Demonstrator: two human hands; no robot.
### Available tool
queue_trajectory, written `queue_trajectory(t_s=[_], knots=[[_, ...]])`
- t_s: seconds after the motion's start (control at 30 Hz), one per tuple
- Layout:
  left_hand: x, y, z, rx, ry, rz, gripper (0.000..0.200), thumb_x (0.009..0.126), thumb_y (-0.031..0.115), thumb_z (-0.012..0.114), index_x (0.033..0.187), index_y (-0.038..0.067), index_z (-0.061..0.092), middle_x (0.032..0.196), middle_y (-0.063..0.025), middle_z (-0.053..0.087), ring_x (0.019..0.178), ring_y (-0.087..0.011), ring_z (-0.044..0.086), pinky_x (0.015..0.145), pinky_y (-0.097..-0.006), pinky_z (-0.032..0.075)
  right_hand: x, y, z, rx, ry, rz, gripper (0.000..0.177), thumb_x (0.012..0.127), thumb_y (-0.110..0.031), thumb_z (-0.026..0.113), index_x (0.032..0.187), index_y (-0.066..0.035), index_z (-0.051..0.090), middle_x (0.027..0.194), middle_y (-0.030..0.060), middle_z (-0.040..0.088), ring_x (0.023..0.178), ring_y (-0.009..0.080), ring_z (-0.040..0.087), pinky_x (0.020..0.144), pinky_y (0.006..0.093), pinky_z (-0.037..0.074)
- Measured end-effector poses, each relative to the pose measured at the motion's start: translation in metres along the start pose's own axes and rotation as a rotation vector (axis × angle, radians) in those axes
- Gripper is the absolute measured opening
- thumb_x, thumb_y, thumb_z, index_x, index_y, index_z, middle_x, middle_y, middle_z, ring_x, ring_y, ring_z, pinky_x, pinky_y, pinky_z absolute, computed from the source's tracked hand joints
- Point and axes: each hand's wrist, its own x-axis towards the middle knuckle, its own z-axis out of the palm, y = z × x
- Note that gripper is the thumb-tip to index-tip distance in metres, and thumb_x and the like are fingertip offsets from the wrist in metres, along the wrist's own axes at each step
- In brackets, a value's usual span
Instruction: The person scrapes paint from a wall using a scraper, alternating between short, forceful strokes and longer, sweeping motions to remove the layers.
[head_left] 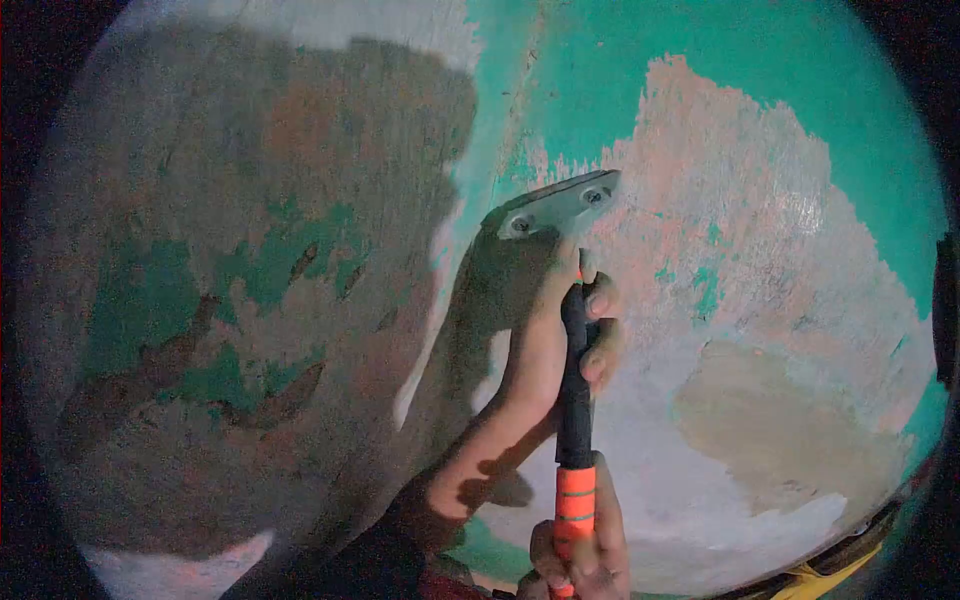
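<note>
a long scraper [574, 410] is in both hands, its handle running nearly upright up the middle of the view. the left hand [556, 310] is closed around the upper, black part of the handle, fingers curled over its right side. below it, the right hand [605, 555] is wrapped about the orange, dark-ringed section [575, 490] near the lower end. the metal head [555, 208], fixed with two screws, slants up to the right against the painted panel [730, 170], just beside the border between green paint and a bare, pinkish patch. a dark shadow lies over the panel's left part; something yellow [825, 580] shows at the lower right edge.
</note>
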Motion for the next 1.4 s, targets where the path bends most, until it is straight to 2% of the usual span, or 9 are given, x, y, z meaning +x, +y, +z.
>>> queue_trajectory(t_s=[0.3,0.6,0.7,0.8,0.97,1.07,1.27,1.37,1.4], knots=[[0.003,0.002,-0.002,0.009,0.037,-0.025,0.03,0.092,0.045,0.044,0.088,0.016,0.036,0.066,0.0021,0.042,0.03,-0.0107,0.033,0.027,-0.0264,0.028,0.01,0.01,-0.008,-0.049,0.032,-0.028,0.065,0.091,-0.015,0.051,0.144,-0.015,0.012,0.074,0.006,0.043,0.037,0.0049,0.029,0.033,0.0189,0.026],[0.008,0.003,-0.003,-0.029,-0.024,0.013,0.03,0.092,0.044,0.043,0.089,0.015,0.036,0.068,0.002,0.041,0.031,-0.0102,0.034,0.027,-0.0262,0.028,0.008,0.011,-0.002,-0.022,0.007,-0.071,0.063,0.091,-0.015,0.052,0.143,-0.011,0.017,0.075,0.0043,0.043,0.04,0.004,0.029,0.035,0.0181,0.026],[0.005,-0.005,-0.005,-0.081,0.065,-0.08,0.028,0.092,0.043,0.043,0.089,0.015,0.036,0.068,0.0022,0.041,0.032,-0.01,0.034,0.027,-0.0262,0.028,0.011,0.007,0.0,-0.035,0.008,-0.064,0.063,0.091,-0.015,0.052,0.143,-0.011,0.017,0.075,0.0043,0.043,0.041,0.0041,0.029,0.035,0.0178,0.027],[0.006,0.003,-0.002,-0.013,0.02,0.01,0.026,0.092,0.04,0.043,0.088,0.015,0.036,0.067,0.0023,0.041,0.031,-0.0102,0.034,0.027,-0.0263,0.027,0.01,0.006,0.001,-0.042,0.022,-0.068,0.064,0.09,-0.015,0.052,0.143,-0.011,0.017,0.074,0.0042,0.042,0.041,0.0041,0.029,0.035,0.0176,0.027],[0.004,0.003,0.002,-0.01,0.028,0.011,0.027,0.092,0.041,0.043,0.088,0.015,0.037,0.068,0.0021,0.041,0.031,-0.0106,0.034,0.026,-0.0271,0.027,0.009,0.01,0.008,-0.064,0.096,-0.141,0.064,0.09,-0.015,0.053,0.143,-0.011,0.017,0.074,0.0041,0.041,0.043,0.0041,0.029,0.035,0.0172,0.027],[0.007,0.0,-0.001,-0.058,0.013,0.019,0.028,0.092,0.042,0.043,0.088,0.015,0.037,0.067,0.0019,0.042,0.031,-0.0109,0.034,0.026,-0.0271,0.027,0.01,0.003,0.009,-0.017,-0.011,-0.094,0.064,0.09,-0.015,0.052,0.143,-0.011,0.016,0.074,0.0043,0.041,0.043,0.0046,0.03,0.036,0.017,0.029],[0.012,0.0,-0.002,-0.05,-0.022,0.026,0.03,0.092,0.045,0.042,0.088,0.016,0.036,0.067,0.0019,0.042,0.031,-0.0116,0.034,0.026,-0.0271,0.028,0.008,-0.005,0.005,-0.143,0.009,-0.047,0.067,0.09,-0.016,0.053,0.144,-0.012,0.014,0.074,0.0043,0.041,0.043,0.0048,0.029,0.036,0.0171,0.03],[0.019,0.003,0.0,-0.016,0.021,0.027,0.03,0.092,0.045,0.042,0.088,0.016,0.036,0.066,0.0024,0.042,0.031,-0.012,0.034,0.026,-0.0276,0.028,0.02,-0.001,-0.01,-0.083,-0.168,-0.125,0.068,0.09,-0.017,0.054,0.144,-0.012,0.013,0.074,0.0039,0.04,0.043,0.0045,0.029,0.036,0.0167,0.03],[0.011,0.001,0.002,0.001,0.039,0.017,0.03,0.092,0.045,0.042,0.088,0.016,0.036,0.066,0.0025,0.042,0.031,-0.012,0.034,0.026,-0.0278,0.028,0.018,-0.002,-0.009,-0.067,-0.157,-0.104,0.068,0.09,-0.017,0.054,0.144,-0.012,0.013,0.074,0.0038,0.04,0.043,0.0045,0.029,0.036,0.0168,0.03]])
